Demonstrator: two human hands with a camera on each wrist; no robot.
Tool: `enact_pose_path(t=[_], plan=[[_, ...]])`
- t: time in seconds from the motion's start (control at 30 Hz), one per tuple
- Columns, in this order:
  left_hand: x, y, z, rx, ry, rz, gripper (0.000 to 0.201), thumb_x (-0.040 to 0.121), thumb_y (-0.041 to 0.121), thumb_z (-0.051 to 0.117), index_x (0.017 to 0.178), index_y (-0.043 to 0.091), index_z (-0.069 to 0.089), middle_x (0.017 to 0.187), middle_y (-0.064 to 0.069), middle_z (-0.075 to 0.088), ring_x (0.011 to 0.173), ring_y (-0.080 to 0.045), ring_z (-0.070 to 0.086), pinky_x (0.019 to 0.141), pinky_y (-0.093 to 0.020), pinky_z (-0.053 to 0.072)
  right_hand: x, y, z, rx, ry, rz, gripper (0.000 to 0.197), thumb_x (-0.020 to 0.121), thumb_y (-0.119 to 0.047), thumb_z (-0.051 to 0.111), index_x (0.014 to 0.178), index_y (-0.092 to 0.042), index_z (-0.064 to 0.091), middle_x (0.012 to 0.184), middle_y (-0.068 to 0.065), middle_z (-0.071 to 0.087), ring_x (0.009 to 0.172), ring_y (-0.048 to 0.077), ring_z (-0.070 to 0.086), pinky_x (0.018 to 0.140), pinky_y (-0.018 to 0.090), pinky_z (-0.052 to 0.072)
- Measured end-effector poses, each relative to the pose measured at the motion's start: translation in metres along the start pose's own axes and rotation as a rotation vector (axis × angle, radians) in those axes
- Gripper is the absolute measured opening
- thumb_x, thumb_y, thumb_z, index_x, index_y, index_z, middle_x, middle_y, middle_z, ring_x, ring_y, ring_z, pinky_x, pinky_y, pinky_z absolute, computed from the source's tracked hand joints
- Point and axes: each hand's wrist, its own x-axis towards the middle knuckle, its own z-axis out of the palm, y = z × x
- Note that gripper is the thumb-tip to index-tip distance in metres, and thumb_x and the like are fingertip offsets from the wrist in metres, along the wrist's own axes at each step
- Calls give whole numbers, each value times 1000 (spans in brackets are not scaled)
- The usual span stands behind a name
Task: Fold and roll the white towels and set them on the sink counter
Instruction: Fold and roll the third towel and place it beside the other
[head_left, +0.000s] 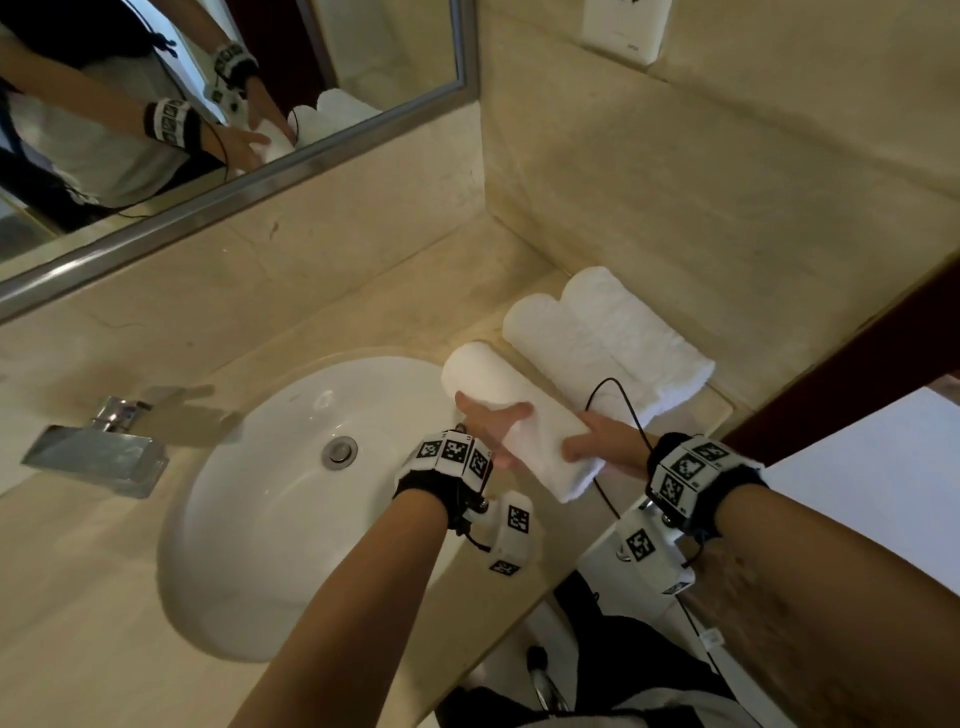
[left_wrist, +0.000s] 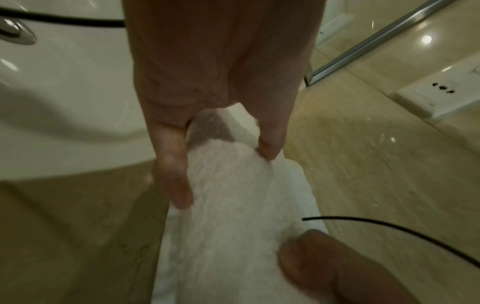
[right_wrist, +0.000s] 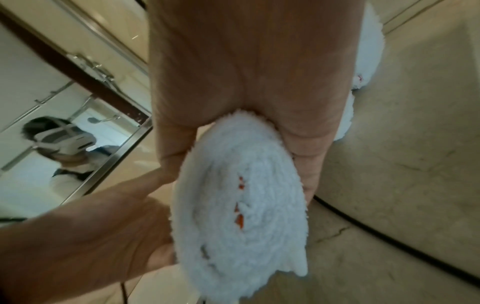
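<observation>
Both hands (head_left: 496, 423) (head_left: 597, 441) grip rolled towel (right_wrist: 241, 205); right-wrist view shows its spiral end.

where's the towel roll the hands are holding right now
In the head view the rolled towel is gripped by both hands, right of the sink basin, beside two rolled towels on the counter.

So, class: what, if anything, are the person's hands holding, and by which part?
Both hold one rolled white terry towel: the left hand grips its middle, the right hand grips the near end by the spiral.
</observation>
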Motion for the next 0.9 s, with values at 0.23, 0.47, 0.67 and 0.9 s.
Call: enact_pose_path(t=[0.23, 0.47, 0.67, 0.9], plan=[[-3, 1, 9, 14, 102, 26, 86, 83, 15, 67, 147, 17, 9, 140, -16, 39, 119, -33, 49, 84, -50, 52, -13, -9, -3, 94, 167, -108, 45, 98, -17, 42, 142, -18, 36, 126, 6, 51, 107, 19, 53, 86, 24, 42], [-5, -4, 18, 42, 122, 83, 76, 85, 13, 62, 143, 10, 14, 134, -14, 41, 119, -35, 49, 71, -32, 51, -26, -14, -35, 1019, 442, -221, 49, 102, -23, 34, 148, -13, 21, 148, 9, 32, 118, 30, 50, 96, 38, 42], [-12, 1, 23, 185, 19, 53, 88, 85, 23, 60, 148, 18, -2, 140, -20, 40, 104, -36, 58, 78, -48, 56, -34, 5, -62, 1002, 692, -132, 42, 100, -17, 38, 140, -3, 35, 145, 14, 36, 130, 31, 42, 103, 38, 37], [-10, 17, 29, 248, 28, 90, 82, 90, 14, 53, 148, 17, -5, 139, -17, 41, 101, -33, 60, 76, -45, 58, -13, 15, -69, 295, 751, 70, 29, 88, -17, 46, 117, -20, 51, 118, 3, 45, 108, 28, 47, 92, 37, 44]])
